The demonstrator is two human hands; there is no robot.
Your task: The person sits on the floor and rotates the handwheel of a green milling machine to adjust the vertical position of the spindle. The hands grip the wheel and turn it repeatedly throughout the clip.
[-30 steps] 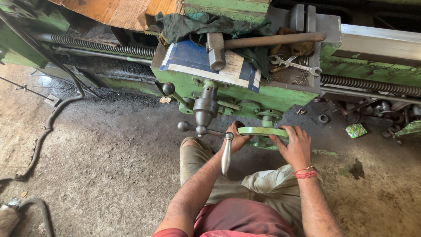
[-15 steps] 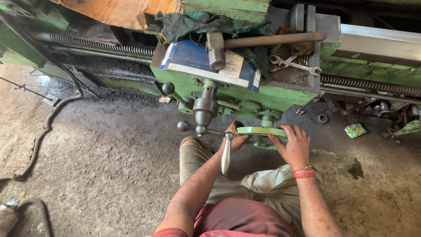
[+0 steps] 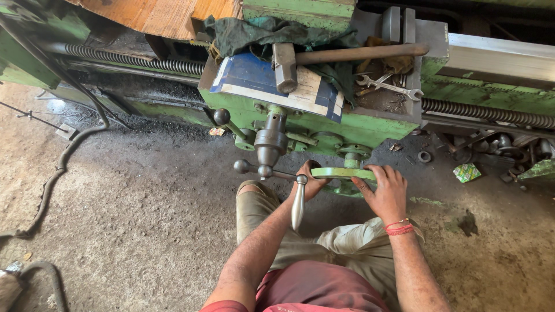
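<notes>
**Both hands on the green handwheel of a lathe**

A long green-painted metal lathe [image 3: 370,124] runs across the top of the view, with a ribbed grey lead screw [image 3: 139,60] along its front and a bare grey concrete floor [image 3: 115,219] below it, stained dark near the machine. On top of the lathe's carriage lies a crumpled dark green cloth [image 3: 254,32], and over it a blue and white flat printed sheet [image 3: 254,81]. A steel-headed hammer with a long brown handle [image 3: 347,55] rests across that sheet, its head pointing toward the person. Just to the right of it sits a pair of silvery open-ended spanners [image 3: 387,84].

On the carriage front, a grey metal lever hub with ball-ended arms [image 3: 269,144] hangs down, and one polished tapered steel handle [image 3: 298,202] points toward the viewer, in front of the left forearm.

The round green-rimmed metal handwheel [image 3: 342,173] stands low on the carriage front, seen nearly edge-on, between the two hands. The left hand [image 3: 312,184] is closed around its left rim, fingers curled under. The right hand [image 3: 384,193] grips the right rim, fingers spread over the top edge; a red thread band [image 3: 399,227] circles that wrist.

A small green printed wrapper [image 3: 467,172] lies on the floor to the right.
</notes>
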